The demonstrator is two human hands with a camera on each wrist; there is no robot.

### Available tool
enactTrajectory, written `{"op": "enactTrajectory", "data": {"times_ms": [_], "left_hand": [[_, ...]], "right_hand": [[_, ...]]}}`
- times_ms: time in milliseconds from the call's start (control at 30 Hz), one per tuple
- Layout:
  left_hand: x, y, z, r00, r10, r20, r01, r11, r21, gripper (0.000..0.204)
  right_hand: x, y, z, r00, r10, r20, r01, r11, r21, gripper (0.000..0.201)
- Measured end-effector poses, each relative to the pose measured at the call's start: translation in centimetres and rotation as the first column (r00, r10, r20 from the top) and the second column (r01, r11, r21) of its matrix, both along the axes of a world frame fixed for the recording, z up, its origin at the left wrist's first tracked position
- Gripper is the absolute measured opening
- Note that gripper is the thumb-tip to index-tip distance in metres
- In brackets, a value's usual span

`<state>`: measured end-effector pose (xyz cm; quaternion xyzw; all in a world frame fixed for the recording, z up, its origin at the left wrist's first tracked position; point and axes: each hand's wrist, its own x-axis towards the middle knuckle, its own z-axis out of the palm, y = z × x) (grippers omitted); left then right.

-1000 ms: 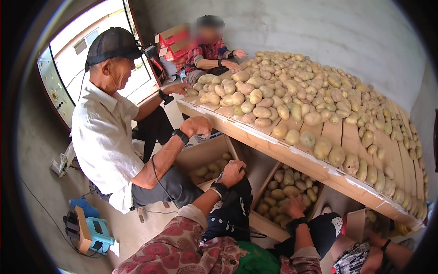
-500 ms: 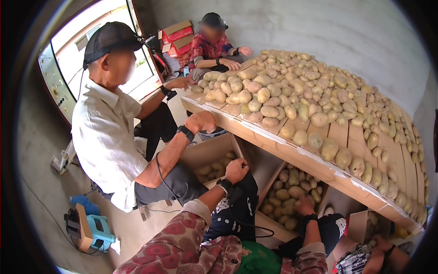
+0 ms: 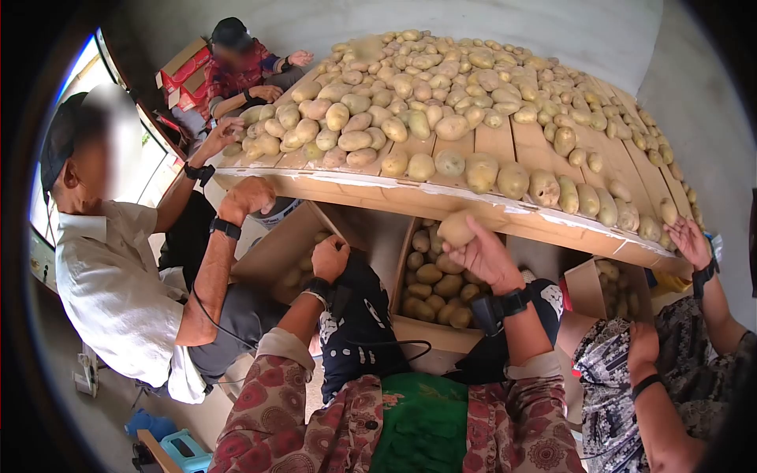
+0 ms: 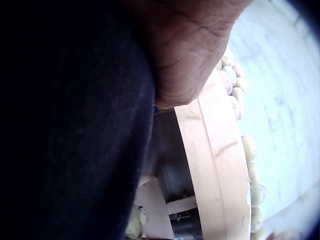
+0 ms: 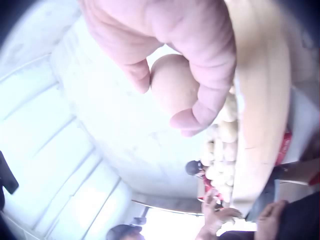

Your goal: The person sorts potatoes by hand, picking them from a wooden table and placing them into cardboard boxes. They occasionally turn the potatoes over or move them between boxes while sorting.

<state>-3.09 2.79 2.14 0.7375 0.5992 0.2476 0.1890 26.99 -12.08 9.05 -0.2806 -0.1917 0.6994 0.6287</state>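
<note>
The right hand is clamped on a potato near the tabletop's front edge, while the left hand rests loosely curled on a knee.

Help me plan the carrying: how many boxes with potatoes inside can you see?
3: left box near the left hand, middle box near the right hand, right box farther right. Others may be hidden under the table.

Just right of a bright open doorway, stacked red-and-tan cardboard boxes; well below the doorway, a light-blue plastic stool; far right of the doorway, a pale grey wall.
</note>
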Motion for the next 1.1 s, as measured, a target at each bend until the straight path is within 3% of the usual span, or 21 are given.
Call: {"op": "enactTrajectory", "data": {"times_ms": [33,133,167,233,267,300,367,467,533,567,600,633,700,767,833,900,1033,1100], "left_hand": [[-0.1,-0.1,0.4,1.000,0.011,0.004,-0.010,1.000,-0.021,0.017],[-0.5,0.0,0.0,1.000,0.013,-0.009,-0.013,1.000,0.028,0.017],[-0.4,0.0,0.0,1.000,0.017,-0.025,-0.016,0.999,0.052,0.017],[-0.4,-0.1,0.0,1.000,0.012,0.010,-0.012,0.999,0.045,0.016],[-0.5,-0.2,0.0,0.999,0.013,0.043,-0.014,0.999,0.040,0.016],[-0.6,-0.2,0.2,0.999,0.019,0.044,-0.021,0.999,0.037,0.016],[-0.7,-0.5,0.6,1.000,0.019,0.016,-0.019,1.000,0.016,0.016],[-1.2,-0.2,-0.3,1.000,0.002,0.019,-0.003,0.996,0.088,0.017],[-1.5,-0.1,-0.8,0.999,0.028,0.028,-0.031,0.994,0.104,0.018],[-1.4,-0.6,0.0,0.998,0.042,0.039,-0.044,0.998,0.055,0.018],[-1.4,-0.6,-0.3,0.999,0.049,0.023,-0.050,0.997,0.062,0.018],[-1.3,-0.4,-0.5,0.999,0.042,0.009,-0.043,0.997,0.065,0.017],[-1.0,-0.7,-0.1,0.998,0.057,0.017,-0.057,0.998,0.035,0.018],[-0.9,-0.8,-0.1,0.998,0.057,-0.003,-0.056,0.997,0.055,0.019],[-0.5,-0.9,0.4,0.999,0.039,-0.003,-0.039,0.999,0.002,0.019],[-0.3,-1.1,0.6,0.999,0.031,-0.011,-0.031,1.000,0.001,0.020],[-0.1,-0.7,0.7,0.999,0.042,-0.021,-0.041,0.999,0.020,0.018],[-0.1,-0.8,0.4,0.999,0.043,-0.022,-0.043,0.999,0.017,0.017]], "right_hand": [[0.7,0.6,2.3,0.995,-0.031,-0.095,0.038,0.996,0.082,0.032],[2.0,2.3,6.7,0.920,-0.355,-0.169,0.392,0.860,0.328,0.034],[2.1,2.5,7.1,0.918,-0.357,-0.170,0.395,0.858,0.328,0.034],[2.0,2.6,7.5,0.800,-0.584,-0.140,0.592,0.730,0.341,0.040],[1.4,2.3,7.2,0.782,-0.616,-0.100,0.608,0.715,0.345,0.040],[0.9,1.8,6.3,0.786,-0.611,-0.097,0.603,0.720,0.344,0.040],[0.0,0.4,3.3,0.898,-0.414,0.147,0.359,0.885,0.298,0.034],[-0.8,-2.3,-0.6,0.866,-0.116,0.486,0.119,0.993,0.025,0.033],[0.5,-3.0,-5.3,0.593,0.104,0.799,-0.111,0.993,-0.047,0.032],[1.0,-3.3,-7.5,0.490,0.189,0.851,-0.104,0.982,-0.158,0.035],[2.1,-3.2,-12.4,0.382,0.140,0.913,-0.071,0.990,-0.122,0.042],[2.3,-3.1,-14.6,0.185,0.108,0.977,-0.045,0.994,-0.101,0.049],[1.0,-2.2,-14.3,0.199,0.135,0.971,-0.064,0.990,-0.124,0.053],[0.0,-1.1,-15.5,-0.055,-0.038,0.998,-0.077,0.996,0.034,0.057],[-1.6,0.2,-14.1,-0.002,-0.011,1.000,-0.033,0.999,0.011,0.063],[-2.2,1.4,-14.9,-0.195,-0.062,0.979,0.017,0.998,0.066,0.067],[-1.1,4.0,-19.2,-0.255,0.056,0.965,-0.032,0.997,-0.067,0.068],[-0.6,4.3,-20.7,-0.412,-0.020,0.911,-0.146,0.988,-0.044,0.067]]}}
